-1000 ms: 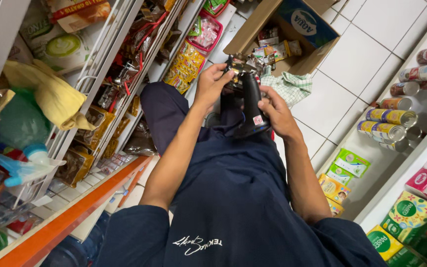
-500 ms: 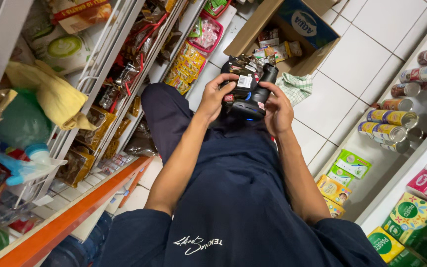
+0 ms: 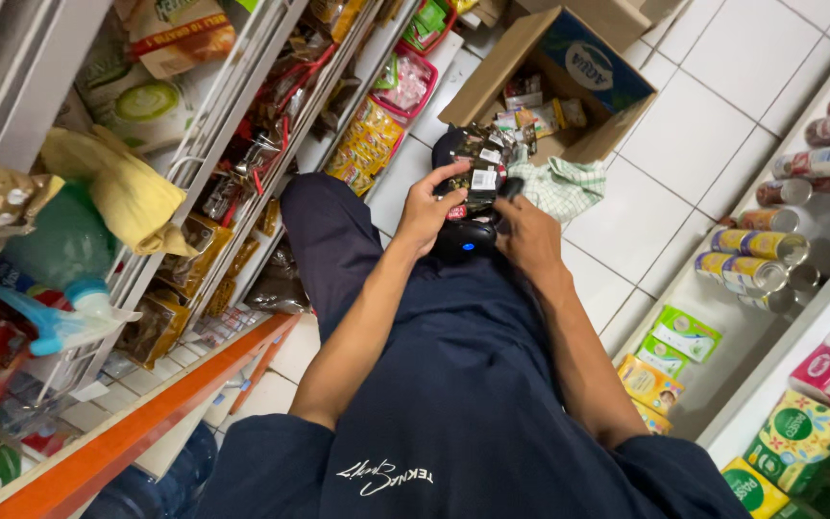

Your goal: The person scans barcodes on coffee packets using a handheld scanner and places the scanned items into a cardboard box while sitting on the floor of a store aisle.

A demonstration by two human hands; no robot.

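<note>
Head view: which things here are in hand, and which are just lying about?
In hand: dark packet in left hand; black scanner by right hand.

Lying about: open box, checked cloth, cans, shelf snacks, spray bottle.

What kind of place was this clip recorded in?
Most likely a small grocery shop aisle. Shelves of packaged snacks line one side, rows of cans the other, and an open cardboard box of stock sits on the tiled floor. The left hand and right hand hold a dark packet.
</note>
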